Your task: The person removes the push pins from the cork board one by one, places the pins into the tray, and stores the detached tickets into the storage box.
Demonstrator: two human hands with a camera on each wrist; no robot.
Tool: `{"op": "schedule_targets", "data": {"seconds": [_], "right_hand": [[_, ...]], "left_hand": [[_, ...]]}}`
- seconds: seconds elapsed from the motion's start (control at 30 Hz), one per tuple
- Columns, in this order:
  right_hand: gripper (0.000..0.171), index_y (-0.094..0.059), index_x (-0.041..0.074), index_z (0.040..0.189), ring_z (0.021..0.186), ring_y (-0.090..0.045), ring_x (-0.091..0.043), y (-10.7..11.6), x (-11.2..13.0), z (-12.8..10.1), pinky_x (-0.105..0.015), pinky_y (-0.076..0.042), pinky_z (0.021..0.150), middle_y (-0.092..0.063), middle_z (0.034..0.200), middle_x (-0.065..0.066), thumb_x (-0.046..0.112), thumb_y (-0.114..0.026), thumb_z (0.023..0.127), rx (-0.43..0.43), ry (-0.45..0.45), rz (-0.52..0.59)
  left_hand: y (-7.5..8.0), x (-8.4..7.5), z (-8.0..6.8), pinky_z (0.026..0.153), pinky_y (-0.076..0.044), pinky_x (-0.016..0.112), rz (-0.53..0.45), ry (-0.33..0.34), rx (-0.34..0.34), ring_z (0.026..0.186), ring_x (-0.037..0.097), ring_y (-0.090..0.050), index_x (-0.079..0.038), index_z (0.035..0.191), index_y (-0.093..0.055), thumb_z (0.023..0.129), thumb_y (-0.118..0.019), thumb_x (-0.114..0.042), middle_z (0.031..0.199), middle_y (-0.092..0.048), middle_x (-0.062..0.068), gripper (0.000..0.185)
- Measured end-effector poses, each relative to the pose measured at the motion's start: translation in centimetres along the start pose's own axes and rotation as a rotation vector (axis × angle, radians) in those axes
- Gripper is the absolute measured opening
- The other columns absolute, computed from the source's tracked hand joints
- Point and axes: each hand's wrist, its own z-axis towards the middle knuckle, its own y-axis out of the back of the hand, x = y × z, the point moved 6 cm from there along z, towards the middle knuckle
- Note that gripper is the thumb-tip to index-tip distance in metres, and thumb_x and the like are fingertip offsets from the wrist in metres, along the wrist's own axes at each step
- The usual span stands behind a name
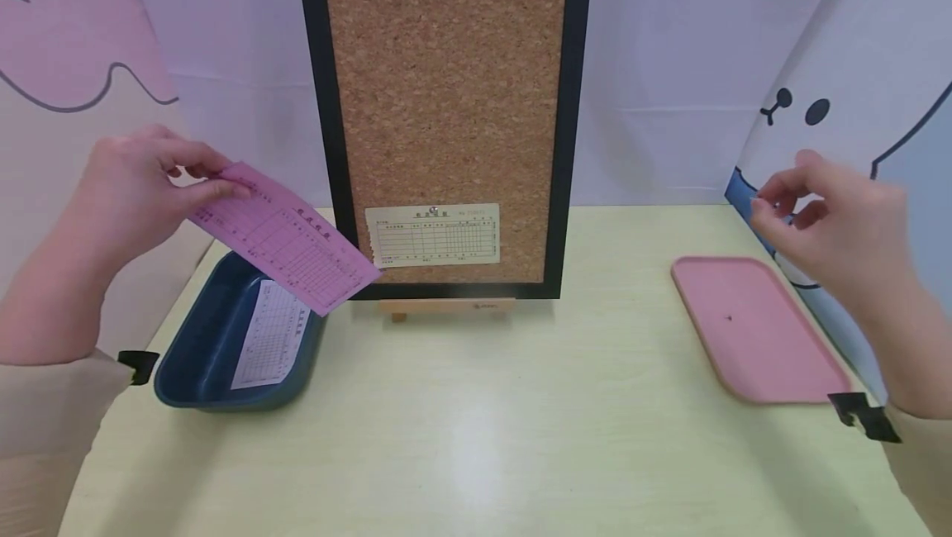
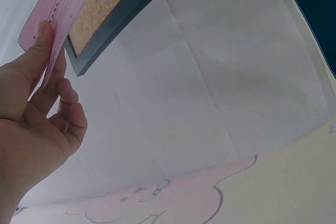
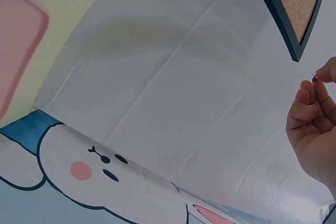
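My left hand (image 1: pixel 145 194) pinches one end of a pink printed receipt slip (image 1: pixel 286 239) between thumb and fingers. The slip slants down to the right, above a dark blue bin (image 1: pixel 174 384) and left of the framed corkboard (image 1: pixel 446 91). A whitish slip (image 1: pixel 468 235) is fixed low on the cork by a thumbtack (image 1: pixel 434 210) at its top edge. Raised over the right side, my right hand (image 1: pixel 833 219) pinches a small thumbtack (image 3: pixel 315 78), its thin point showing in the right wrist view. Another thumbtack (image 1: pixel 729 318) lies in the pink tray (image 1: pixel 781 363).
A white printed slip (image 1: pixel 271 335) lies inside the blue bin. The corkboard leans upright on a small wooden stand (image 1: pixel 446 306) at the back of the pale table (image 1: pixel 476 438). Behind it hangs a white cloth (image 1: pixel 654 66), with cartoon-printed cloth on both sides.
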Motion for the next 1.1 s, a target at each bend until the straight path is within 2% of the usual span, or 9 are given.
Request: {"op": "schedule_targets", "data": {"seconds": [0.17,0.4,0.53,0.63,0.7,0.93,1.1], "right_hand": [[0.013,-0.064,-0.003,0.083,0.064,-0.034,0.019,-0.7,-1.0,-0.9,0.003,-0.030,0.065,-0.061,0.071,-0.011,0.006,-0.069,0.075,0.045,-0.064,0.005],[0.011,-0.065,0.000,0.083,0.063,-0.035,0.018,-1.6,-2.3,-2.2,0.002,-0.030,0.062,-0.061,0.073,-0.010,0.007,-0.070,0.076,0.110,-0.143,0.001],[0.009,-0.065,0.002,0.081,0.060,-0.037,0.020,-2.1,-3.1,-3.0,0.001,-0.032,0.060,-0.058,0.069,0.002,0.008,-0.069,0.075,0.109,-0.154,0.015],[0.007,-0.066,0.005,0.081,0.059,-0.039,0.020,-2.6,-3.9,-3.7,0.000,-0.033,0.059,-0.052,0.068,0.016,0.010,-0.068,0.076,0.125,-0.198,0.031],[0.007,-0.066,0.006,0.082,0.059,-0.040,0.019,-2.9,-4.6,-4.3,0.000,-0.034,0.059,-0.050,0.068,0.019,0.011,-0.069,0.078,0.152,-0.247,0.050],[0.010,-0.065,0.007,0.090,0.065,-0.041,0.013,-4.1,-6.7,-6.7,0.000,-0.034,0.060,-0.058,0.077,-0.004,0.015,-0.066,0.084,0.265,-0.391,0.047],[0.011,-0.065,0.006,0.090,0.067,-0.041,0.009,-4.8,-7.7,-8.3,0.000,-0.034,0.060,-0.059,0.077,-0.007,0.015,-0.066,0.084,0.277,-0.413,0.048]], "left_hand": [[-0.6,0.8,0.1,0.050,-0.036,0.019,0.059,-0.033,0.059,0.091,0.034,-0.041,-0.001,0.103,-0.070,0.084,-0.071,-0.019,0.098,-0.056,0.018,0.026],[-1.9,2.8,0.6,0.051,-0.038,0.026,0.072,-0.006,0.163,0.087,0.033,-0.043,-0.002,0.103,-0.069,0.084,-0.072,-0.022,0.094,-0.056,0.017,0.028],[-2.8,4.0,0.9,0.052,-0.038,0.028,0.057,0.009,0.216,0.084,0.032,-0.045,-0.001,0.103,-0.069,0.084,-0.072,-0.025,0.091,-0.057,0.017,0.031],[-3.4,4.9,1.0,0.051,-0.039,0.027,0.035,0.022,0.251,0.083,0.031,-0.048,-0.001,0.105,-0.069,0.084,-0.072,-0.026,0.090,-0.058,0.015,0.032],[-3.8,5.5,1.1,0.052,-0.038,0.027,0.030,0.025,0.269,0.082,0.030,-0.048,-0.002,0.104,-0.069,0.084,-0.072,-0.027,0.089,-0.059,0.014,0.033],[-5.3,7.3,1.3,0.055,-0.042,0.027,0.022,0.032,0.346,0.074,0.025,-0.054,-0.003,0.104,-0.069,0.083,-0.073,-0.028,0.084,-0.062,0.011,0.033],[-6.7,8.0,1.5,0.056,-0.044,0.028,0.012,0.025,0.390,0.068,0.021,-0.056,-0.003,0.102,-0.070,0.083,-0.074,-0.022,0.083,-0.063,0.010,0.027]]}}
